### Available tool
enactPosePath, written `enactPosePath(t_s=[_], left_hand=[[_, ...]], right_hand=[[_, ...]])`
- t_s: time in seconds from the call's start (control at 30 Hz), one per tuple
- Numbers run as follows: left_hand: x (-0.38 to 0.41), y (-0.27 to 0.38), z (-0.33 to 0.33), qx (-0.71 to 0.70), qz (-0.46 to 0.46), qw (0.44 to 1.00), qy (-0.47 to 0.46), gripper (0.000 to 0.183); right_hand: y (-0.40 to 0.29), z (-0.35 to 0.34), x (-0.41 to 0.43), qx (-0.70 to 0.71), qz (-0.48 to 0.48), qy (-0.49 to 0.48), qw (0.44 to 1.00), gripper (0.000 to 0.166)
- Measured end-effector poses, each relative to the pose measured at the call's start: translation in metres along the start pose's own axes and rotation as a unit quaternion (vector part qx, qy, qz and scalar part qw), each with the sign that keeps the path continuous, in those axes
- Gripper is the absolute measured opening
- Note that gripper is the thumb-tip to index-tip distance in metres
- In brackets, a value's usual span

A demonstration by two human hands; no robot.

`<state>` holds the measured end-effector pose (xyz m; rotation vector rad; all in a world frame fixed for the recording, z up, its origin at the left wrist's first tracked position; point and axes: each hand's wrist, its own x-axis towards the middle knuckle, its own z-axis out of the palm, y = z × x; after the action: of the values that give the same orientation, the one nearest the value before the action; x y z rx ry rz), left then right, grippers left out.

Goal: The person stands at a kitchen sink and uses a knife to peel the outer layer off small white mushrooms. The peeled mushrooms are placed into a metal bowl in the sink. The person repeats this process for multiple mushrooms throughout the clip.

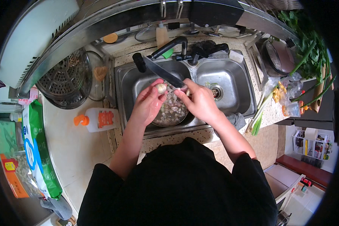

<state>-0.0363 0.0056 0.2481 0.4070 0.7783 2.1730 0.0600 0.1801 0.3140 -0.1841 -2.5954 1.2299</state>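
Note:
Over the left basin of a double stainless steel sink (130, 84), my left hand (149, 104) holds a whitish garlic bulb (161, 88) between thumb and fingers. My right hand (200, 101) grips a dark-bladed knife (163, 72), its blade pointing up and left, away from me. A small reddish piece shows by my right thumb; I cannot tell what it is. Below both hands, a round metal pan (169, 121) stands in the left basin with many pale and pinkish peeled pieces in it. The knife's handle is mostly hidden by my fingers.
A black faucet (169, 46) reaches over the sink's back edge. Left of the sink lie a white bottle with an orange cap (100, 119) and steamer racks (65, 73). Green onions (260, 115), ginger (279, 91) and a grey cloth (236, 121) are at the right.

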Motion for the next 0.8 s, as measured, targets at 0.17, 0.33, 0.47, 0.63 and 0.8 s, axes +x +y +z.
enactPosePath(t_s=[0.17,0.33,0.47,0.63,0.8], left_hand=[[-0.002,0.001,0.002,0.125,-0.032,0.992,0.016,0.028],[-0.003,0.001,0.015,0.104,-0.035,0.994,-0.002,0.027],[-0.003,0.001,0.025,0.055,-0.024,0.998,-0.01,0.025],[-0.003,-0.007,0.025,0.042,0.015,0.999,0.004,0.026],[-0.001,-0.015,0.02,-0.056,-0.02,0.996,0.071,0.027]], right_hand=[[-0.007,-0.006,0.0,-0.023,-0.077,-0.008,0.997,0.034],[-0.005,-0.003,0.002,-0.1,-0.077,0.011,0.992,0.037],[-0.004,-0.004,0.0,-0.109,-0.116,0.026,0.987,0.038],[-0.006,-0.007,0.0,-0.152,-0.143,0.038,0.977,0.034],[-0.003,0.001,-0.006,-0.131,-0.176,0.004,0.976,0.033]])
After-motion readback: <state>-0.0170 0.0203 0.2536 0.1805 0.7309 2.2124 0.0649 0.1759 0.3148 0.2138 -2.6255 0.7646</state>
